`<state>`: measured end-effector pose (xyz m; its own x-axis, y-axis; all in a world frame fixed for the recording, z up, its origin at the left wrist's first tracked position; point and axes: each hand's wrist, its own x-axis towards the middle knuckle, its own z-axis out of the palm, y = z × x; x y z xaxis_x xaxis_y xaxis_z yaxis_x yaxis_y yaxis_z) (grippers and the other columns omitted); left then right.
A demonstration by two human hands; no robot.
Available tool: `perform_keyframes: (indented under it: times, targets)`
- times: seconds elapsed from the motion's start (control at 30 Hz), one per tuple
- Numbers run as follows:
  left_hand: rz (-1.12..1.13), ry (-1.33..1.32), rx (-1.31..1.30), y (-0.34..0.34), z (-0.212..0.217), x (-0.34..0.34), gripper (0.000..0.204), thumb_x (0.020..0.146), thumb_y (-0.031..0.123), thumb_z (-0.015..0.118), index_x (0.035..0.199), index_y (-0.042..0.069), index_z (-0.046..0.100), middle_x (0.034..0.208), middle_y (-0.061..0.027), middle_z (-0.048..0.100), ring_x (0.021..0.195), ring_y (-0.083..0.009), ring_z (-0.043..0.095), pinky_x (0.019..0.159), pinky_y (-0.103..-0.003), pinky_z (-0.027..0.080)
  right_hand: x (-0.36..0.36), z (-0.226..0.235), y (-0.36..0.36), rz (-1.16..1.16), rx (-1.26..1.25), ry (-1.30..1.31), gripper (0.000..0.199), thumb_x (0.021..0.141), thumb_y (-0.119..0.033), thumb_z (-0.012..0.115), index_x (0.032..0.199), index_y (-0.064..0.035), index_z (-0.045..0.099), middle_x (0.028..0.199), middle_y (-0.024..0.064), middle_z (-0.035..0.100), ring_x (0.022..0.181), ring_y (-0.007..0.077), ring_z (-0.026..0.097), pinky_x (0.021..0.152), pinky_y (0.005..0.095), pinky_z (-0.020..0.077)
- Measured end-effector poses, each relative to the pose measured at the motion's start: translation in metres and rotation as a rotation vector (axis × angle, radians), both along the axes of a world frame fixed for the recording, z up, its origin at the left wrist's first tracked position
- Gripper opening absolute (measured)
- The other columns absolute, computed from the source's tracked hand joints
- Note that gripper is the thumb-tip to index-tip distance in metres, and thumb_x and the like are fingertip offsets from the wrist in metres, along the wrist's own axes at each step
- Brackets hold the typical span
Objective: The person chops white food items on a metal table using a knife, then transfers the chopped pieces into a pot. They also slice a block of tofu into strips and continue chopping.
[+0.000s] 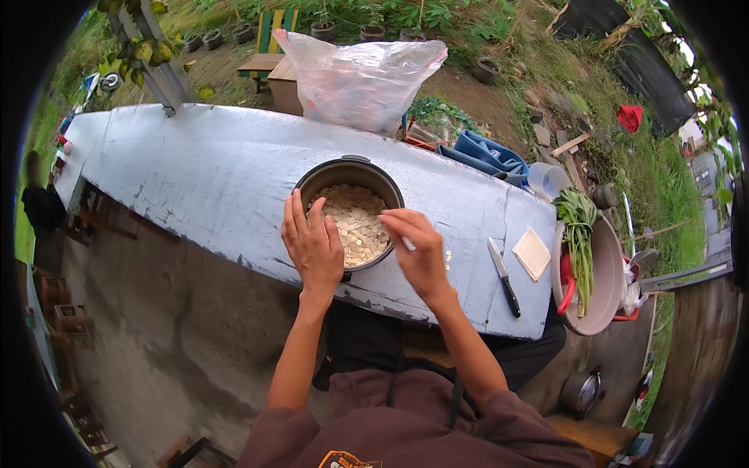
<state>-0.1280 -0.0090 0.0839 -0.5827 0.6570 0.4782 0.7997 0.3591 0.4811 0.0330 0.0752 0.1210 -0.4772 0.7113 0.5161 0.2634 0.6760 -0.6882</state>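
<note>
Outdoors, worn pale-blue table [211, 171], garden

A round dark metal pot [349, 175] holding pale flat pieces [355, 222] stands at the near edge of the pale blue painted table [203, 175]. A black-handled knife [504, 276] and a flat square pale block [532, 253] lie toward the right end. A clear plastic bag [359, 78] sits at the far edge.
</note>
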Motion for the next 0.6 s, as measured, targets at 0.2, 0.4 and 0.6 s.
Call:
perform_keyframes:
  times: [0.2,0.4,0.6]
  targets:
    - [0.013,0.029,-0.039,0.001,-0.002,0.002,0.033,0.102,0.021,0.058,0.129,0.005,0.064,0.157,-0.0197,0.044,0.151,-0.0337,0.034,0.121,-0.051,0.029,0.079,-0.057,0.053,-0.055,-0.152,-0.414,0.065,0.077,-0.014,0.089,0.138,-0.0123,0.066,0.138,0.0151,0.063,0.127,0.0322,0.059,0.105,0.0407,0.0499]
    - [0.016,0.029,-0.037,0.002,-0.003,0.0,0.036,0.1,0.025,0.061,0.13,0.005,0.063,0.156,-0.0189,0.046,0.15,-0.0334,0.035,0.121,-0.051,0.028,0.068,-0.058,0.062,0.191,-0.166,-0.9,0.119,0.057,-0.025,0.099,0.161,-0.0186,0.042,0.165,0.0133,0.037,0.153,0.0388,0.032,0.124,0.047,0.0337]
    - [0.024,0.025,-0.041,0.001,-0.005,0.0,0.038,0.1,0.025,0.062,0.133,0.007,0.062,0.155,-0.0164,0.048,0.15,-0.0333,0.036,0.121,-0.051,0.028,0.059,-0.079,0.066,0.281,-0.105,-0.769,0.089,0.068,-0.011,0.09,0.148,-0.0032,0.052,0.156,0.0123,0.046,0.147,0.0335,0.041,0.117,0.0434,0.0432]
